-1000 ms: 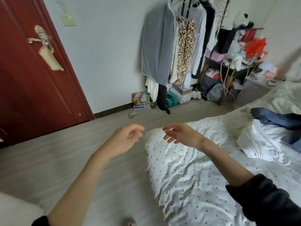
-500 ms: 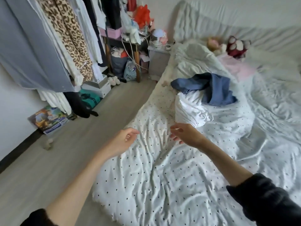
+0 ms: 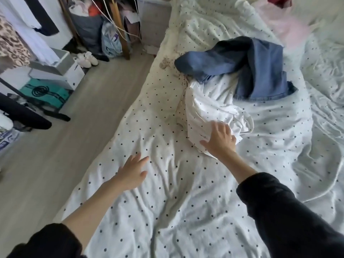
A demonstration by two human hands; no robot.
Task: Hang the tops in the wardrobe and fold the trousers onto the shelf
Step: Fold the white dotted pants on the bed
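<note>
Head view: my right hand presses spread fingers onto the crumpled white top beneath blue jeans; my left hand hovers released above the polka-dot bedsheet.

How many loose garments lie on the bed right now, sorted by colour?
White: 1, the white top, with the right hand resting on its near edge.
Blue: 1, the blue jeans, draped partly over the white top.
Total: 2.
The left hand holds nothing, over the dotted bed sheet.
</note>
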